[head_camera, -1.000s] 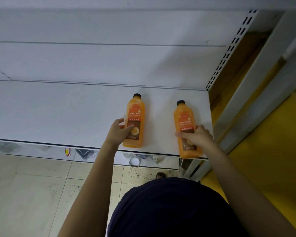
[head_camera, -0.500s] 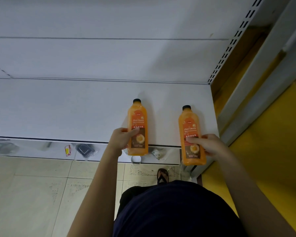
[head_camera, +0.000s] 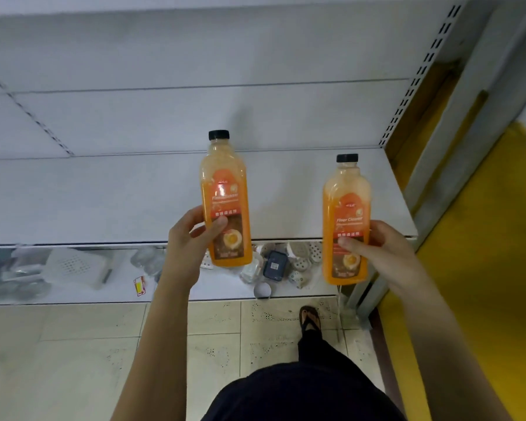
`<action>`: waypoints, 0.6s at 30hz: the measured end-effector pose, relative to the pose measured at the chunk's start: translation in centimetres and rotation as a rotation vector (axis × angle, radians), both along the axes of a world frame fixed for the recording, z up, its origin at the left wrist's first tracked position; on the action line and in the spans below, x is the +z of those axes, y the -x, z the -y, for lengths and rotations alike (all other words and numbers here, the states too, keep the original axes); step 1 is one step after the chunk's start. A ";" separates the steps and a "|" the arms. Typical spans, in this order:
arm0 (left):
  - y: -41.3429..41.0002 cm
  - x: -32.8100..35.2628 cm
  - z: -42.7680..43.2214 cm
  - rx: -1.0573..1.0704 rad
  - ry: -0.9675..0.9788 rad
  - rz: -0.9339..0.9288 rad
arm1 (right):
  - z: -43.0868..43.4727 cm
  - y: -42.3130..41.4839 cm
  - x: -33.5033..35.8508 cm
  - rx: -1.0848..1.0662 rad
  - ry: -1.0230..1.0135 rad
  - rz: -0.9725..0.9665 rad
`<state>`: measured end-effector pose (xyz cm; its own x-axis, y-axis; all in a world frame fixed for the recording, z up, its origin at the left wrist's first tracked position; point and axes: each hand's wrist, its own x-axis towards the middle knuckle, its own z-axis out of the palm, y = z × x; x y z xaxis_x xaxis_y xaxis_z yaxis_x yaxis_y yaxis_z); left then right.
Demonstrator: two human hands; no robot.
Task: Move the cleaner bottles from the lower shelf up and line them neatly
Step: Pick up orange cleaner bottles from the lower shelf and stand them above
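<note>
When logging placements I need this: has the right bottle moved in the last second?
Yes. The right bottle has come forward: its base now shows farther past the shelf front edge.

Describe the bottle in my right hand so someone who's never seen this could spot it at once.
Find the white shelf and follow it to its right end, beside the yellow wall. Two orange, black-capped bottles are held there; the right bottle is in the right hand. Unlike the left bottle, it sits lower in view, nearer the wall.
</note>
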<state>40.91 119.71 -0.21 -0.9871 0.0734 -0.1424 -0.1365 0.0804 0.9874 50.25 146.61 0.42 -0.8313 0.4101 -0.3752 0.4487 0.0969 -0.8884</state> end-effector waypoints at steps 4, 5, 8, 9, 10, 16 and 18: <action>-2.0 3.8 2.8 -0.045 -0.088 -0.129 | 3.3 -2.1 3.7 -0.039 0.038 -0.172; -2.4 4.7 3.3 -0.057 -0.099 -0.158 | 3.8 -2.6 4.6 -0.044 0.039 -0.204; -3.3 7.4 4.4 -0.066 -0.159 -0.250 | 5.0 -3.5 7.4 -0.042 0.037 -0.291; -3.5 8.3 4.6 -0.067 -0.190 -0.281 | 5.3 -3.7 8.2 -0.040 0.035 -0.318; -3.7 9.1 4.8 -0.073 -0.217 -0.317 | 5.5 -3.9 8.9 -0.036 0.031 -0.343; -3.7 14.2 4.5 -0.142 -0.374 -0.499 | 6.1 -4.9 13.6 -0.021 -0.033 -0.532; -3.2 16.4 3.9 -0.181 -0.409 -0.543 | 5.7 -4.9 15.4 -0.027 -0.031 -0.619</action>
<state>44.13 115.79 16.14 -0.8779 0.1854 0.4414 0.3652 -0.3367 0.8679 55.11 140.94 15.79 -0.8799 0.4372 0.1861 -0.1467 0.1227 -0.9815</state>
